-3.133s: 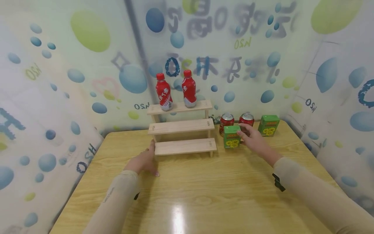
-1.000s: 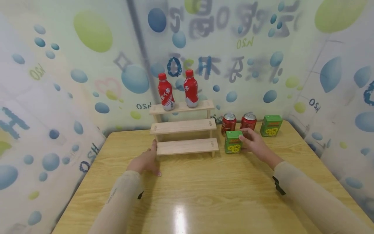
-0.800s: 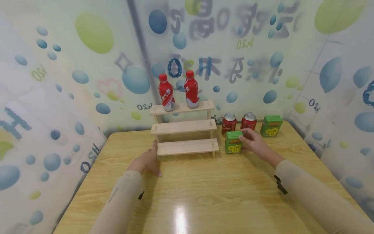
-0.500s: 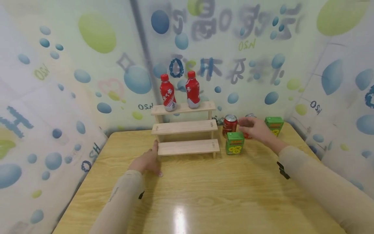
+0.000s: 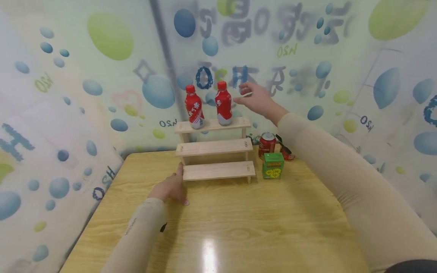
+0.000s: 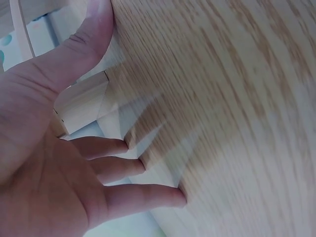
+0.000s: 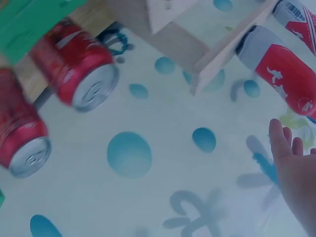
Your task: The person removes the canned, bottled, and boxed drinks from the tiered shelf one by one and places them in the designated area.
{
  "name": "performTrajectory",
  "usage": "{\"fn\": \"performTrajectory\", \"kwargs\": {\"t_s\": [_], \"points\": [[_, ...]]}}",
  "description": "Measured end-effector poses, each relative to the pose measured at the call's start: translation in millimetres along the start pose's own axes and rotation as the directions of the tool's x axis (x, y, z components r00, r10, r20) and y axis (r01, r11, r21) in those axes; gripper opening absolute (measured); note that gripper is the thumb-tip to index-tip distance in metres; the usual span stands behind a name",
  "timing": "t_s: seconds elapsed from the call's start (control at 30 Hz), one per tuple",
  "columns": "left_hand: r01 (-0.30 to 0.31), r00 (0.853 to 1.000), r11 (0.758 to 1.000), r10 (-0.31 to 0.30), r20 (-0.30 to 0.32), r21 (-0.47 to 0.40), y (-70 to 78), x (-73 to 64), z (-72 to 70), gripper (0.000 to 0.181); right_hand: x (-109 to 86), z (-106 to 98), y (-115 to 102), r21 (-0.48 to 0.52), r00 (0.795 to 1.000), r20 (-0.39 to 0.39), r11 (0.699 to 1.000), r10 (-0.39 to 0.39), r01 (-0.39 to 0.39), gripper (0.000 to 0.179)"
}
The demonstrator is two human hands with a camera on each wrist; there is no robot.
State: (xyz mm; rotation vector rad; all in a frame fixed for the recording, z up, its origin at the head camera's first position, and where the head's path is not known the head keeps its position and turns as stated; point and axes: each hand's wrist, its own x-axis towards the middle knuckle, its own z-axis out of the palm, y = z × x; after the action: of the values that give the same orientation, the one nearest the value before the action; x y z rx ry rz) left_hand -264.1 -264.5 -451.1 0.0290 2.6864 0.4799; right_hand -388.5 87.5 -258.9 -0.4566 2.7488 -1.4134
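A three-step wooden shelf (image 5: 218, 171) stands on the table, with two red bottles upright on its top step. My right hand (image 5: 257, 99) is raised just right of the right-hand bottle (image 5: 224, 104), fingers loosely bent and holding nothing. In the right wrist view, a small gap separates its fingertips from that bottle (image 7: 281, 71). The other bottle (image 5: 194, 108) stands to the left. At the shelf's lower left end rests my left hand (image 5: 170, 188). Its extended fingers (image 6: 148, 196) touch the tabletop in the left wrist view, near a wooden shelf part (image 6: 84, 101).
Right of the shelf, a green box with yellow flowers (image 5: 273, 166) stands in front of a red can (image 5: 266, 146). A second red can (image 5: 288, 154) is partly behind my right sleeve, which hides the other green box. A patterned wall (image 5: 136, 113) rises behind the table.
My right hand shifted the green box slightly toward me, let go of it, then rose up and left to beside the right-hand bottle. My left hand has stayed at the shelf's left end.
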Motion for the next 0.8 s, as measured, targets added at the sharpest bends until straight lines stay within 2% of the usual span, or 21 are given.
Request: {"fn": "performTrajectory", "kwargs": {"t_s": [0.17, 0.37, 0.63, 0.8], "points": [[-0.01, 1.0, 1.0, 0.011, -0.003, 0.007, 1.3, -0.3, 0.0, 0.167, 18.6, 20.7, -14.0, 0.061, 0.999, -0.004, 0.997, 0.044, -0.044, 0.078], [0.004, 1.0, 1.0, -0.004, -0.002, 0.008, 1.9, -0.9, 0.1, 0.167, 31.2, 41.2, -16.0, 0.101, 0.997, 0.001, 0.992, 0.078, -0.078, 0.085], [0.016, 1.0, 1.0, -0.016, -0.003, 0.01, 0.7, -0.2, -1.3, 0.167, 38.8, 55.3, -16.1, 0.123, 0.991, -0.024, 0.984, 0.13, -0.126, 0.081], [0.01, 1.0, 1.0, -0.01, -0.008, 0.007, -1.6, 1.4, -0.3, 0.166, 38.7, 60.1, -15.7, 0.146, 0.99, -0.034, 0.981, 0.135, -0.128, 0.076]]}}
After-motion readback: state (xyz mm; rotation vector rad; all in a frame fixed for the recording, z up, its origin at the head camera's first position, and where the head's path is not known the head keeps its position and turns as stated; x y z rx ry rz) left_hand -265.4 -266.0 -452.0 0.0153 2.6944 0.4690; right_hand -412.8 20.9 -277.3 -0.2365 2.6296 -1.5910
